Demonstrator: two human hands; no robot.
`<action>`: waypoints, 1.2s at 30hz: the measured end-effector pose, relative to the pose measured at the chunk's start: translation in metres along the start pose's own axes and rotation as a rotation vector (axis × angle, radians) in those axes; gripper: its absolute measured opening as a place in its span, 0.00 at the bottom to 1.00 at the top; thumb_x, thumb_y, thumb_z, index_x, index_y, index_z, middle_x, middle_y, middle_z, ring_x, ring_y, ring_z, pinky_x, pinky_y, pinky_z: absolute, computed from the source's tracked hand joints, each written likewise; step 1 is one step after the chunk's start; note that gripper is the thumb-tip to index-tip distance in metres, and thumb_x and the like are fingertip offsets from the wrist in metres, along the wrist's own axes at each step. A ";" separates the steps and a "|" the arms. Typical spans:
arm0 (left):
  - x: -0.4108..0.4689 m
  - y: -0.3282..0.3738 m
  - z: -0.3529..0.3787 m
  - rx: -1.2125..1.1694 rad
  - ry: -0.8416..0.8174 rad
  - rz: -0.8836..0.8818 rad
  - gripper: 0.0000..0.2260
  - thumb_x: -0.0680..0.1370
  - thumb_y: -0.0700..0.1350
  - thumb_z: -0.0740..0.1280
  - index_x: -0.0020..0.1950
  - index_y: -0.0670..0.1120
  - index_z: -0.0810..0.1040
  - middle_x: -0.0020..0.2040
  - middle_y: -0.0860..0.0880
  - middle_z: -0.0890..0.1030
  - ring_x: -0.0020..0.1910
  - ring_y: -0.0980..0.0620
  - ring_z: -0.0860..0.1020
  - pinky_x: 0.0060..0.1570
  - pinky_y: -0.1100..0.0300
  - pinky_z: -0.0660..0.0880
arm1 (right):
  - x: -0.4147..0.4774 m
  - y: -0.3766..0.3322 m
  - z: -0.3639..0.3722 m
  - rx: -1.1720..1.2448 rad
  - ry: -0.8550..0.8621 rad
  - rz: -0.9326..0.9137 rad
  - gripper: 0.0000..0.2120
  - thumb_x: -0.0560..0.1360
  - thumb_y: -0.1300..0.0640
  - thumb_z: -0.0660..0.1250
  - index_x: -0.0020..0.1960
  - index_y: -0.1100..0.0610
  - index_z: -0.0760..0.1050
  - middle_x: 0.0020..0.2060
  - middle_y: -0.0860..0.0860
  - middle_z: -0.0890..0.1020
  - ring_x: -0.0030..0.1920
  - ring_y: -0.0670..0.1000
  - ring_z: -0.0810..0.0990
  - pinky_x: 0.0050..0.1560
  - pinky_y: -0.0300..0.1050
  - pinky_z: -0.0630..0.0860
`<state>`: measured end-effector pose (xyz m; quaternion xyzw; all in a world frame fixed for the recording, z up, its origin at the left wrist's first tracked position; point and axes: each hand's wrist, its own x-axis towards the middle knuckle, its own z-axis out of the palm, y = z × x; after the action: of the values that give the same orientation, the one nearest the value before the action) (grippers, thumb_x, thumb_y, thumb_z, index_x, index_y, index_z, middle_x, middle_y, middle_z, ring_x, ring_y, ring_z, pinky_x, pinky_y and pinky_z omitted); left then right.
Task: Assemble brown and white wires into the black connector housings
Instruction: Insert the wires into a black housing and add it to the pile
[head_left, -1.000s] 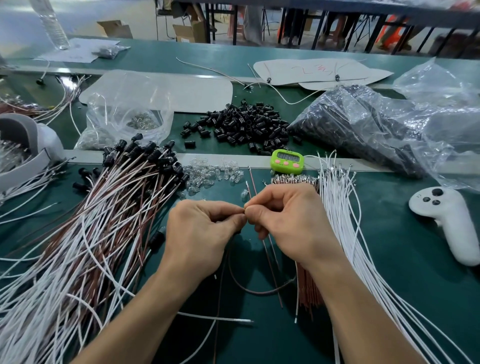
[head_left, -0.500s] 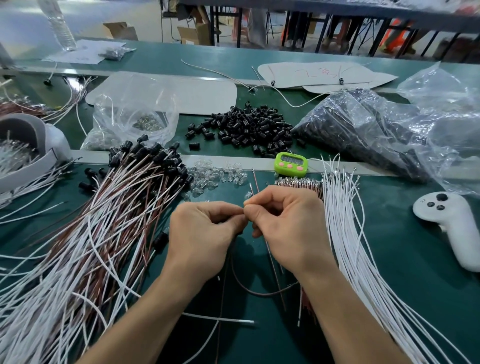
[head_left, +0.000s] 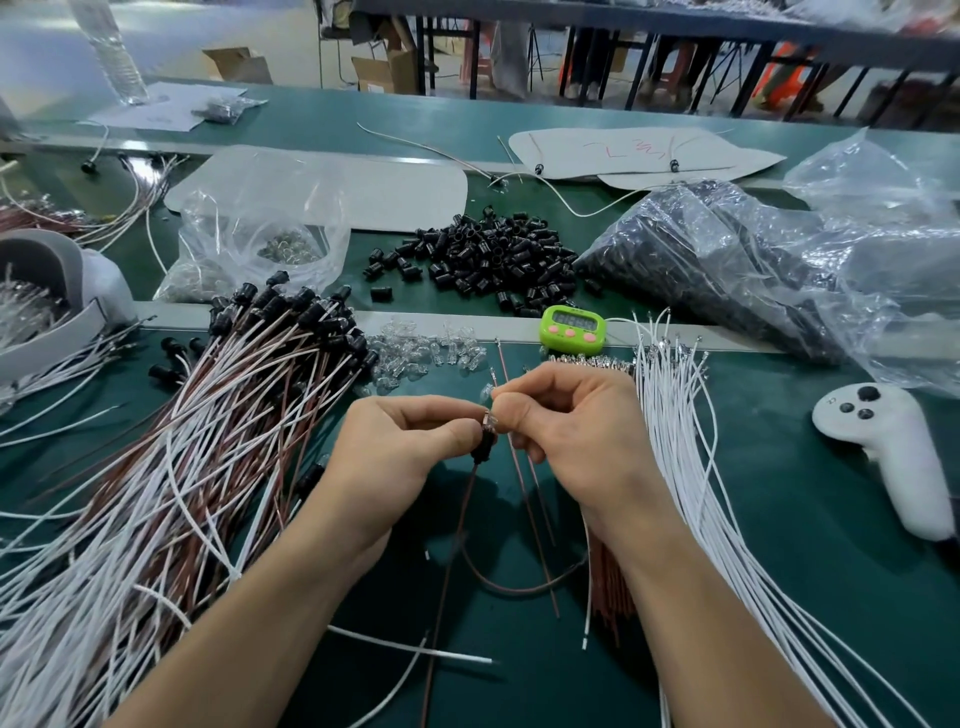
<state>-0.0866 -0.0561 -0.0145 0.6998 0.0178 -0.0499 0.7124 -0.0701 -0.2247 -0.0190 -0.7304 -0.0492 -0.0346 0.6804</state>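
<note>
Left hand (head_left: 395, 452) pinches a black housing (head_left: 483, 448) mid-frame, with a brown lead (head_left: 464, 519) hanging from it toward the bottom edge. Right hand (head_left: 566, 431) pinches a thin brown wire (head_left: 493, 382) just beside the housing's top. Capped wire bundle (head_left: 156, 493) on the left, white wires (head_left: 701, 493) on the right. Green timer (head_left: 573, 332) behind the hands, loose housings pile (head_left: 493, 265) upper centre

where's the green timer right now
In the head view the green timer sits just right of centre, in front of the pile of black housings and beyond the right hand.
</note>
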 end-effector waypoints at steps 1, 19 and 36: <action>0.000 0.000 0.000 -0.003 -0.003 -0.008 0.10 0.74 0.35 0.75 0.44 0.50 0.89 0.43 0.46 0.88 0.44 0.54 0.85 0.48 0.67 0.79 | 0.001 0.000 0.000 0.006 -0.003 -0.005 0.06 0.72 0.65 0.78 0.40 0.55 0.86 0.31 0.53 0.85 0.28 0.48 0.79 0.29 0.36 0.72; 0.001 -0.004 -0.003 0.018 -0.003 -0.047 0.05 0.74 0.37 0.75 0.41 0.45 0.88 0.39 0.42 0.87 0.39 0.52 0.83 0.48 0.60 0.79 | -0.009 -0.005 0.008 -0.252 0.030 -0.209 0.04 0.70 0.55 0.80 0.43 0.48 0.88 0.35 0.41 0.87 0.36 0.42 0.86 0.38 0.35 0.80; 0.005 -0.005 -0.002 -0.035 0.111 -0.026 0.08 0.72 0.33 0.75 0.39 0.46 0.87 0.37 0.47 0.86 0.37 0.56 0.82 0.40 0.68 0.78 | -0.003 0.000 0.012 -0.067 -0.024 0.104 0.09 0.73 0.63 0.77 0.38 0.51 0.86 0.30 0.47 0.85 0.31 0.42 0.79 0.32 0.32 0.72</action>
<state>-0.0823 -0.0549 -0.0194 0.6887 0.0674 -0.0198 0.7216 -0.0730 -0.2132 -0.0206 -0.7547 -0.0180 0.0080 0.6558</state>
